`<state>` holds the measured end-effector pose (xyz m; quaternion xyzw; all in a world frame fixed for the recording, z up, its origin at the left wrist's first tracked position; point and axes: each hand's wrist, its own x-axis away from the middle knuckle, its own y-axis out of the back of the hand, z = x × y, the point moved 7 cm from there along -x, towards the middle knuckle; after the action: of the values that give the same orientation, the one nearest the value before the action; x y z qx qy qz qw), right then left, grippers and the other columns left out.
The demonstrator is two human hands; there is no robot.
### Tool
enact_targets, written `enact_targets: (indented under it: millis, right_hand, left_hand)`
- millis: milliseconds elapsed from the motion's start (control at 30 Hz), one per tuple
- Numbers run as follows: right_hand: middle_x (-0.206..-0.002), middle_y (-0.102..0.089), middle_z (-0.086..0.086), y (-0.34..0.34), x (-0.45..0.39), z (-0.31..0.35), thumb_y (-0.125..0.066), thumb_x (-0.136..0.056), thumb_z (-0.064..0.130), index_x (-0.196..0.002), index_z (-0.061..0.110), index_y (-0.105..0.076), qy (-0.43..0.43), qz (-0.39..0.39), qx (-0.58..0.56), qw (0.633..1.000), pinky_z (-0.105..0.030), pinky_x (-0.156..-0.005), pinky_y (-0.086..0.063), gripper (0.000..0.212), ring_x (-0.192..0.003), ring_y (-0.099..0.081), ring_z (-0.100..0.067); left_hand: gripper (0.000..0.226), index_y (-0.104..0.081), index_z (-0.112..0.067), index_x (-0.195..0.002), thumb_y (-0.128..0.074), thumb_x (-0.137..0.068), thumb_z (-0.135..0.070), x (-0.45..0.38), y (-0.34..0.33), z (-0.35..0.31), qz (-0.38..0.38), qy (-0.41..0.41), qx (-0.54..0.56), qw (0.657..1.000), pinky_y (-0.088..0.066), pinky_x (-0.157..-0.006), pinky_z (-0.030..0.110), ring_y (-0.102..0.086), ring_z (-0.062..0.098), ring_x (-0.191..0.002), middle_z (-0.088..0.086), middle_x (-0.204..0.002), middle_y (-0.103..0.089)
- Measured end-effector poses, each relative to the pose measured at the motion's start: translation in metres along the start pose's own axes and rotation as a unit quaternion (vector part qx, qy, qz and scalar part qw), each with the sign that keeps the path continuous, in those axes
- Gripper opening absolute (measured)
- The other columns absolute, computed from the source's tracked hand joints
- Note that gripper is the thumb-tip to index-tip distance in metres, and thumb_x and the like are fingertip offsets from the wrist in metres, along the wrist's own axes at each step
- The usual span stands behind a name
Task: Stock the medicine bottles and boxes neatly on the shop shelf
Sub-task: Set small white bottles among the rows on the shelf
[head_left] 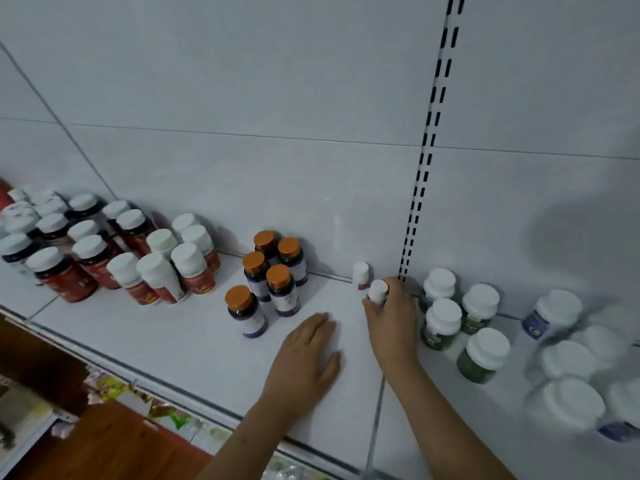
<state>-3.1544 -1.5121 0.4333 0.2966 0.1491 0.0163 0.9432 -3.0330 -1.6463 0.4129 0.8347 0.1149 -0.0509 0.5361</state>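
Note:
My right hand [393,320] grips a small white-capped bottle [377,289] standing on the white shelf [173,341] near the back wall. A second small white bottle [360,274] stands just behind it against the wall. My left hand [306,362] rests flat on the shelf, fingers straight, holding nothing. Left of my hands stand several orange-capped purple-labelled bottles [273,282]. To the right stand green bottles with white caps [460,320].
Red-labelled bottles with white caps [104,251] crowd the shelf's left end. Blue-labelled white-capped bottles [571,358] fill the right end, blurred. A slotted upright [420,174] runs up the back wall. Below the shelf edge lie lower shelves and a reddish floor [114,445].

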Motion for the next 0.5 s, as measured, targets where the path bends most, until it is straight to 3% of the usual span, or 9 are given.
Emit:
enact_targets:
  millis: [133, 300, 367, 500]
  right_hand:
    - [-0.112, -0.061, -0.011, -0.013, -0.012, -0.005, -0.073, -0.081, 0.005, -0.112, 0.008, -0.057, -0.027, -0.008, 0.041, 0.999, -0.040, -0.090, -0.046, 0.034, -0.107, -0.056, -0.031]
    - [-0.119, -0.059, -0.013, -0.012, -0.008, -0.001, -0.074, -0.079, 0.004, -0.117, 0.005, -0.056, -0.058, -0.010, 0.045, 0.997, -0.043, -0.096, -0.045, 0.042, -0.112, -0.054, -0.032]
    - [-0.124, -0.054, -0.014, -0.007, 0.002, 0.005, -0.072, -0.082, 0.008, -0.126, 0.005, -0.052, -0.066, -0.010, 0.043, 0.997, -0.044, -0.099, -0.045, 0.049, -0.115, -0.052, -0.032]
    - [-0.135, -0.049, -0.013, 0.010, 0.032, 0.023, -0.063, -0.093, 0.025, -0.142, 0.006, -0.041, -0.076, -0.021, 0.051, 0.996, -0.032, -0.105, -0.038, 0.057, -0.127, -0.045, -0.028]
  left_hand:
    - [0.052, -0.044, -0.024, -0.145, -0.044, -0.098, -0.046, 0.003, -0.003, 0.003, -0.018, -0.021, 0.006, 1.000, -0.022, -0.118, 0.023, -0.024, 0.003, -0.145, -0.011, -0.156, -0.033]
    - [0.054, -0.041, -0.026, -0.147, -0.040, -0.098, -0.049, 0.003, -0.005, 0.004, -0.004, -0.019, 0.006, 1.000, -0.011, -0.116, 0.016, -0.024, 0.005, -0.145, -0.009, -0.157, -0.031]
    - [0.057, -0.038, -0.027, -0.149, -0.039, -0.097, -0.050, 0.003, -0.005, 0.006, 0.008, -0.020, 0.015, 1.000, -0.008, -0.116, 0.016, -0.022, 0.006, -0.146, -0.010, -0.159, -0.027]
    - [0.059, -0.032, -0.031, -0.151, -0.034, -0.097, -0.053, 0.005, 0.000, 0.007, 0.049, -0.060, 0.021, 0.997, -0.004, -0.116, 0.016, -0.015, 0.009, -0.149, -0.007, -0.162, -0.021]
